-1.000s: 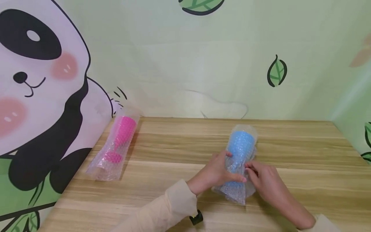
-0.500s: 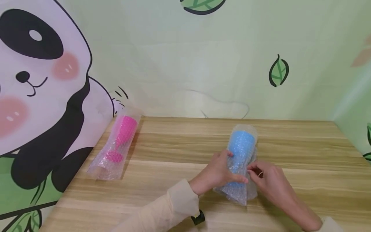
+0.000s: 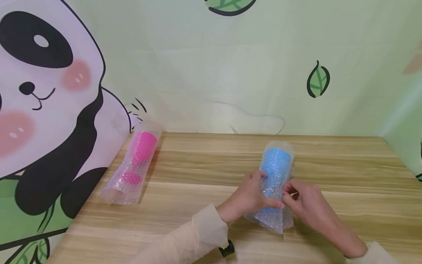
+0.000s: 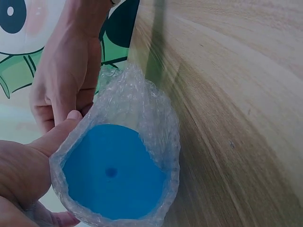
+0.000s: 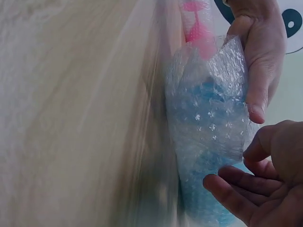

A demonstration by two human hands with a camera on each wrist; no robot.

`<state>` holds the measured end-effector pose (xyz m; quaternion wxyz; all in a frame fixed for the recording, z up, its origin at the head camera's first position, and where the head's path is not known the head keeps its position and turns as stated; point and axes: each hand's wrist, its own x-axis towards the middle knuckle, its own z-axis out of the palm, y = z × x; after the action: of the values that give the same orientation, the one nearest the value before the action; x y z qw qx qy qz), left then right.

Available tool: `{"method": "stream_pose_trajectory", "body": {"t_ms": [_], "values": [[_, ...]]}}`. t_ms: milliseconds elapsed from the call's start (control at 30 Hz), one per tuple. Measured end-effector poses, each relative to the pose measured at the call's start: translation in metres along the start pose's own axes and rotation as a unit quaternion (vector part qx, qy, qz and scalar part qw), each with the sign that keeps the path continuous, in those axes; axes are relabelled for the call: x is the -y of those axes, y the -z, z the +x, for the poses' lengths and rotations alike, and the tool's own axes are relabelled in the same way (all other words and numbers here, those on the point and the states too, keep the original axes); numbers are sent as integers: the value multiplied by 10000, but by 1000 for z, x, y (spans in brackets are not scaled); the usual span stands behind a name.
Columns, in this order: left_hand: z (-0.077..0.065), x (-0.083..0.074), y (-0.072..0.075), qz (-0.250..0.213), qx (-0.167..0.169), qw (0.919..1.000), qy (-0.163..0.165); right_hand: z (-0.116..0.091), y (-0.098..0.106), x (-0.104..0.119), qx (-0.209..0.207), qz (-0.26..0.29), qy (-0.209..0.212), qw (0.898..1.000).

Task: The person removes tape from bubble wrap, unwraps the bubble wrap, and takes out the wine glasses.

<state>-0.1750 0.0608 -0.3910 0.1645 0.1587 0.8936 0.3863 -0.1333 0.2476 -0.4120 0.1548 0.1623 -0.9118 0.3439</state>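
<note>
A blue goblet-shaped cup [image 3: 276, 163], rolled in clear bubble wrap [image 3: 270, 222], lies near the middle right of the table. My left hand [image 3: 248, 196] grips the wrapped cup from its left side, thumb across the top. On the other side, my right hand [image 3: 304, 201] pinches the loose edge of the wrap between thumb and index finger. The right wrist view shows this edge close to my right fingertips [image 5: 210, 182], the other fingers loosely bent. One end of the roll shows the round blue end [image 4: 113, 172] with a dark central spot in the left wrist view.
A pink goblet-shaped item [image 3: 143, 146], also in bubble wrap, lies at the table's left back. A small black object [image 3: 226, 248] shows beside my left sleeve. Behind the wooden table [image 3: 204, 161] stands a panda-printed backdrop [image 3: 184, 73].
My right hand has shifted slightly to the right, its forearm a little more outward. The left hand keeps its grip, and the head view has drifted a little.
</note>
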Motion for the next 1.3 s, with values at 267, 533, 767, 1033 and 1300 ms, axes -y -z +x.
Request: {"method": "stream_pose_trajectory", "body": {"t_ms": [267,533,767,1033,1300], "values": [[-1,1,0,59,-1,10000,13,-2,-1,0,-52,252,-683,9973],[-2,3,-3,110,-51,9999,-20,-4,-1,-4,126,551,-1376,9889],[-2,1,-1,130,-85,9999,-3,-6,4,2,-257,550,-935,9938],[-2,2,0,132,-94,9998,-91,7,3,13,-632,-226,626,9958],[-2,1,-4,152,-118,9997,-124,7,-4,15,-664,-638,744,9930]]}}
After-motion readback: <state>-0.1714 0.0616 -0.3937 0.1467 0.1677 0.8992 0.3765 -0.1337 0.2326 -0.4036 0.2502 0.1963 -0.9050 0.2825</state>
